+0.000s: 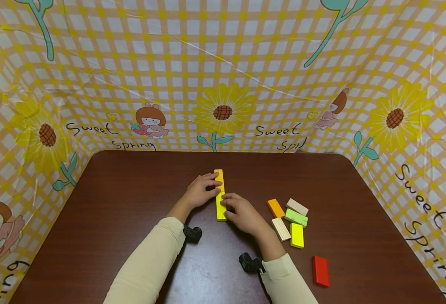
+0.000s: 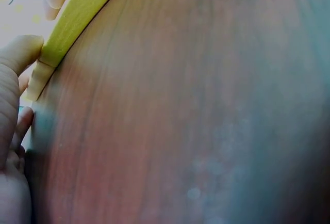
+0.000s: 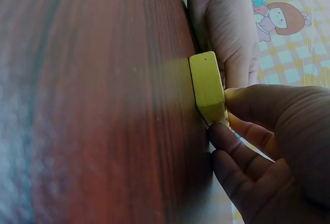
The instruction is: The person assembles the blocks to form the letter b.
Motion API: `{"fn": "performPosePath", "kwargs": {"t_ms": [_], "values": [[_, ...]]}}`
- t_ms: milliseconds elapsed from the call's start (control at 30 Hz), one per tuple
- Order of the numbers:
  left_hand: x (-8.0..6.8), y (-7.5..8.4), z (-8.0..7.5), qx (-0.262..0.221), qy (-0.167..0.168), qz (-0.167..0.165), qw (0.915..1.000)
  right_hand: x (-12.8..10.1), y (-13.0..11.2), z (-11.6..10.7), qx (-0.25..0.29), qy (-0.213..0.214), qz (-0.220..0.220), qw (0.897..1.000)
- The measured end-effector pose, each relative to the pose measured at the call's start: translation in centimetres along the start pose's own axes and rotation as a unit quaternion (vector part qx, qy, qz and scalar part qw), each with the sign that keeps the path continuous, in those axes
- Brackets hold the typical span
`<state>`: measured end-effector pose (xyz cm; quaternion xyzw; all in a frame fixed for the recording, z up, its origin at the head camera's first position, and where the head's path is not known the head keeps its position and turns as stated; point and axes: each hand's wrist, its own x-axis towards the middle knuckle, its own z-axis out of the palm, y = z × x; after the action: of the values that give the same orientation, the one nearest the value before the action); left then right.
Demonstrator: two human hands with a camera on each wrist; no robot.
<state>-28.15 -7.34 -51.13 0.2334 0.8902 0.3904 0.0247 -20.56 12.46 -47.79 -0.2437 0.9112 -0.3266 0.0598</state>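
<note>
The yellow blocks are lying end to end at table centre, their long axis running twelve to six. The left hand is touching the far block from nine o'clock with relaxed fingers. The right hand is pinching the near block's end from three o'clock, both equally close.

My head view looks steeply down on the desk from above. Both wrist views skim its surface very close, sharing the yellow block with the head view.
</note>
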Motion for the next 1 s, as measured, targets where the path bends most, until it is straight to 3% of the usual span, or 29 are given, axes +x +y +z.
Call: {"fn": "performPosePath", "kwargs": {"t_ms": [600, 1000], "values": [[-0.2, 0.2, -0.1, 0.010, -0.005, -0.009, 0.9999, -0.5, 0.0, -0.4, 0.012, 0.020, -0.024, 0.999], [-0.2, 0.0, 0.1, 0.006, -0.004, -0.007, 0.9999, -2.6, 0.2, -3.3, 0.007, 0.041, -0.015, 0.999]]}}
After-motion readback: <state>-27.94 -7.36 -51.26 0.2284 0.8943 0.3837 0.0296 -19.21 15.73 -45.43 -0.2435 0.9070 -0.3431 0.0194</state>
